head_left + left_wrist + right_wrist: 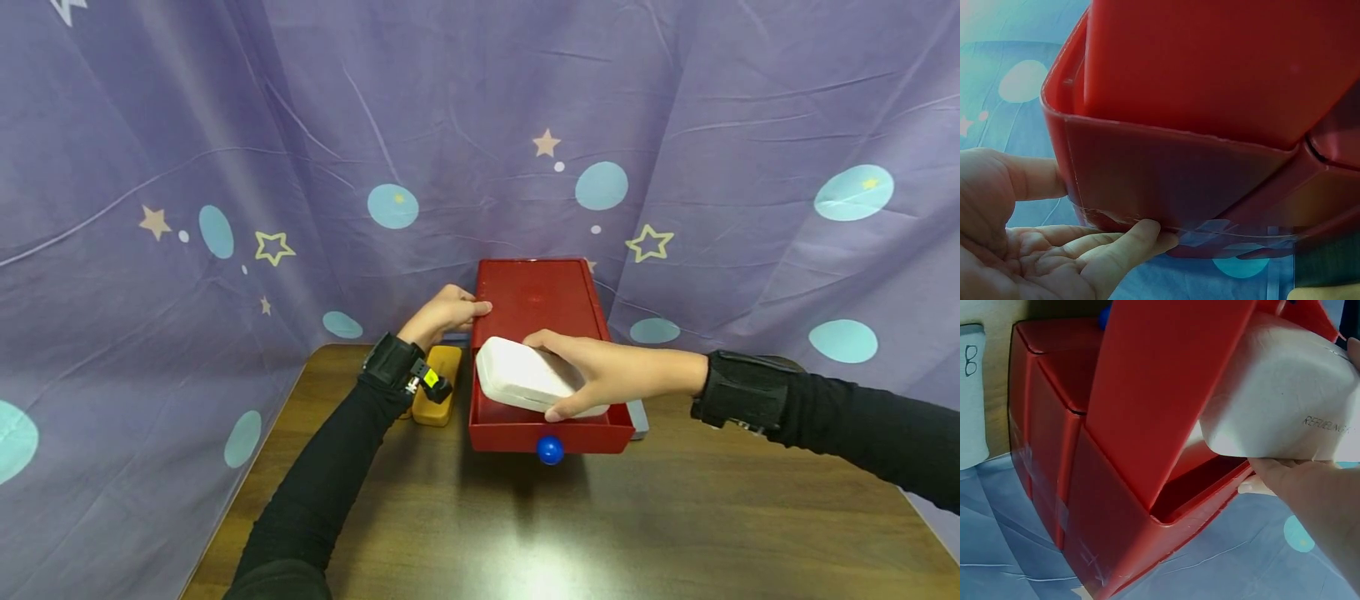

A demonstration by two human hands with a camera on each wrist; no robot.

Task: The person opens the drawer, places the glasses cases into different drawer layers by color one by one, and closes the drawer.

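My right hand (pixel 600 367) grips a white oblong case (pixel 517 375) over the pulled-out drawer (pixel 510 437) of a red drawer box (pixel 536 292). Its thumb presses the near side of the case and its fingers reach over the far side. Small lettering shows on the case (pixel 1272 387) in the right wrist view. The case tilts, its left end higher than its right, and covers most of the drawer's inside. My left hand (pixel 447 315) holds the box's left edge; in the left wrist view thumb and fingers (pixel 1135 240) lie against two faces at a corner.
A blue round knob (pixel 550 450) sticks out from the drawer front. On the wooden table (pixel 420 517), a yellow case (pixel 431 412) lies left of the box and a grey one (pixel 637 419) right of it. A purple curtain (pixel 450 125) hangs behind.
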